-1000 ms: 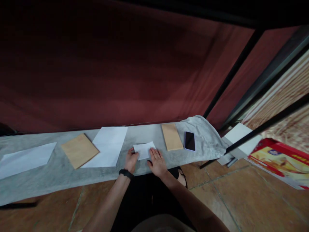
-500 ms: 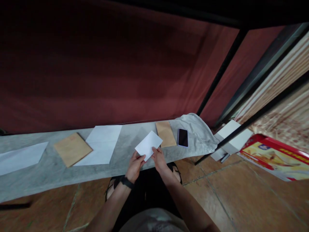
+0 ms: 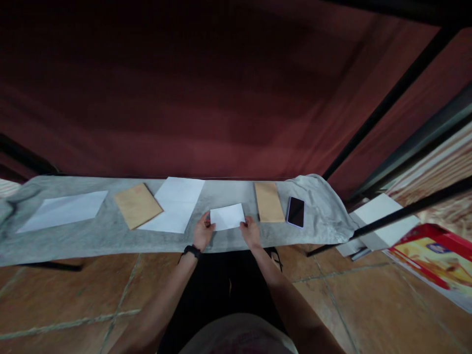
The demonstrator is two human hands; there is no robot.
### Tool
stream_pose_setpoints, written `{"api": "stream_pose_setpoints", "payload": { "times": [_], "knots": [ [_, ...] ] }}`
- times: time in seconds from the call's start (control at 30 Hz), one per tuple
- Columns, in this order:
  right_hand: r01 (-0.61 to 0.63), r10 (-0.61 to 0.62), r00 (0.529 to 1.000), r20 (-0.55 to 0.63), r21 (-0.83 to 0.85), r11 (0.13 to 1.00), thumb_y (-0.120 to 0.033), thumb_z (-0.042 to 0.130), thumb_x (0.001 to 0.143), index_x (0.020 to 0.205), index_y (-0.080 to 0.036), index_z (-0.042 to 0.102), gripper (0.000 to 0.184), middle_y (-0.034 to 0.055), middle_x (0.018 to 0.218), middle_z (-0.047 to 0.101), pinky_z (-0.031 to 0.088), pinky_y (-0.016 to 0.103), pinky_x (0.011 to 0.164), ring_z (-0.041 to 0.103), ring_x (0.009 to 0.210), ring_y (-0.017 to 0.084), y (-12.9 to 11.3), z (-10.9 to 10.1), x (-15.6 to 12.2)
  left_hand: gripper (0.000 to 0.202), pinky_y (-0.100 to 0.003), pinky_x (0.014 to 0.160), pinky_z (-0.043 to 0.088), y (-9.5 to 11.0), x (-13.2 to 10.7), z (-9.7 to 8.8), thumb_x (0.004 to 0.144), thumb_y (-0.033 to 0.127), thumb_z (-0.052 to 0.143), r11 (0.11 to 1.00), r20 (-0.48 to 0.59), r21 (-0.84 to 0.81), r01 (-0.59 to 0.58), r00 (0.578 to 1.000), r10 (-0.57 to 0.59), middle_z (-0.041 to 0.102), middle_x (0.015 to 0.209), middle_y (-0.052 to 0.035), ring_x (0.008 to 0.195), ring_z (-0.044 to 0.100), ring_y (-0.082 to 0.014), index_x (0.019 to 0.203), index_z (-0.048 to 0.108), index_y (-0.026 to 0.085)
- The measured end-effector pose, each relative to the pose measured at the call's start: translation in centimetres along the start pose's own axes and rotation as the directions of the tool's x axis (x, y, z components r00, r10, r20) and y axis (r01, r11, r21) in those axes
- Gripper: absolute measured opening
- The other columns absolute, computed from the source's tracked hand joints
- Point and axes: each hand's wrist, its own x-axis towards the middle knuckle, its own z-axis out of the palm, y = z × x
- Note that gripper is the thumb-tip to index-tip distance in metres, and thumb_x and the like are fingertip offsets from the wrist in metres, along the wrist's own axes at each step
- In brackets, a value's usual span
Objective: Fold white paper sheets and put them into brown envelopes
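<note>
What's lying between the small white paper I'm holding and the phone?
A narrow brown envelope lies flat on the grey cloth between the small white paper and the phone, seen in the head view.

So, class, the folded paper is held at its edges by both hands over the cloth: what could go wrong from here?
1. The paper is pinched only at its edges by the left hand and right hand; it might slip or crease unevenly.
2. The phone lies on the cloth to the right of the hands; a careless sweep could knock it.
3. The envelope beside the paper could get nudged askew.
</note>
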Motion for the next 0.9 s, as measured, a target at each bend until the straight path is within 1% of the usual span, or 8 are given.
{"api": "stream_pose_setpoints", "payload": {
  "times": [0.1,0.2,0.3,0.37,0.43,0.53,0.7,0.9],
  "knots": [
    [-0.014,0.014,1.000,0.000,-0.256,0.966,-0.019,0.053,0.091,0.121,-0.023,0.061,0.032,0.0049,0.092,0.075,0.053,0.027,0.074,0.072,0.086,0.020,0.0,-0.1,-0.1,0.048,-0.032,0.075,0.057,-0.3,-0.1,0.3,0.079,0.010,0.063,0.948,0.019,0.301,-0.104,0.995,0.103,0.068,0.102,-0.0085,0.077,0.067,-0.0163,0.127,0.060,0.014],
    [0.013,0.000,1.000,0.027,-0.478,0.878,-0.021,0.051,0.094,0.128,-0.022,0.059,0.035,0.0073,0.097,0.075,0.051,0.029,0.076,0.071,0.089,0.022,-0.1,-0.4,-0.3,0.046,-0.038,0.092,0.054,0.1,-0.9,0.7,0.080,0.005,0.059,0.909,0.048,0.384,-0.162,0.987,0.156,0.063,0.120,-0.0161,0.098,0.067,-0.0228,0.126,0.062,0.011],
    [0.122,-0.133,0.991,0.026,-0.595,0.795,-0.020,0.049,0.095,0.129,-0.017,0.060,0.036,0.0122,0.112,0.072,0.051,0.034,0.086,0.068,0.101,0.025,-0.1,-0.5,-0.4,0.046,-0.049,0.109,0.041,0.9,-1.9,1.7,0.086,0.006,0.051,0.870,0.094,0.431,-0.239,0.971,0.220,0.055,0.139,-0.0179,0.127,0.054,-0.0315,0.130,0.062,0.014],
    [0.239,-0.265,0.963,0.049,-0.604,0.760,-0.020,0.046,0.097,0.131,-0.015,0.060,0.037,0.0150,0.123,0.067,0.048,0.038,0.097,0.063,0.114,0.026,-0.1,-0.3,-0.3,0.045,-0.051,0.116,0.032,1.4,-2.3,2.8,0.091,0.014,0.049,0.836,0.175,0.439,-0.329,0.944,0.280,0.049,0.149,-0.0141,0.139,0.042,-0.0321,0.134,0.060,0.018],
    [0.375,-0.374,0.920,0.118,-0.547,0.749,-0.022,0.044,0.099,0.134,-0.015,0.058,0.039,0.0153,0.135,0.062,0.041,0.042,0.108,0.055,0.128,0.026,0.1,0.2,-0.3,0.047,-0.049,0.120,0.026,1.6,-2.6,4.2,0.094,0.020,0.047,0.771,0.311,0.447,-0.454,0.887,0.342,0.044,0.155,-0.0112,0.146,0.033,-0.0302,0.140,0.055,0.019],
    [0.468,-0.427,0.883,0.196,-0.436,0.768,-0.026,0.042,0.101,0.141,-0.017,0.054,0.042,0.0123,0.150,0.051,0.029,0.045,0.119,0.043,0.141,0.024,1.1,0.8,-0.4,0.054,-0.051,0.123,0.019,1.2,-2.5,5.5,0.095,0.023,0.041,0.672,0.459,0.487,-0.558,0.818,0.347,0.037,0.160,-0.0117,0.151,0.025,-0.0289,0.149,0.045,0.016],
    [0.468,-0.417,0.884,0.213,-0.369,0.803,-0.030,0.048,0.100,0.146,-0.020,0.048,0.047,0.0094,0.155,0.044,0.020,0.048,0.123,0.037,0.146,0.024,3.1,0.6,-0.4,0.059,-0.046,0.124,0.015,-0.4,-2.2,4.9,0.099,0.036,0.037,0.649,0.456,0.509,-0.565,0.817,0.354,0.032,0.162,-0.0119,0.152,0.024,-0.0255,0.154,0.037,0.015],
    [0.453,-0.386,0.892,0.237,-0.444,0.773,-0.020,0.042,0.100,0.142,-0.015,0.053,0.044,0.0133,0.150,0.051,0.032,0.043,0.117,0.043,0.139,0.025,1.2,0.0,3.8,0.062,-0.050,0.124,0.011,-1.4,-2.4,2.9,0.099,0.046,0.040,0.628,0.401,0.551,-0.549,0.835,0.378,0.031,0.162,-0.0124,0.151,0.025,-0.0270,0.154,0.037,0.018]
  ]
}}
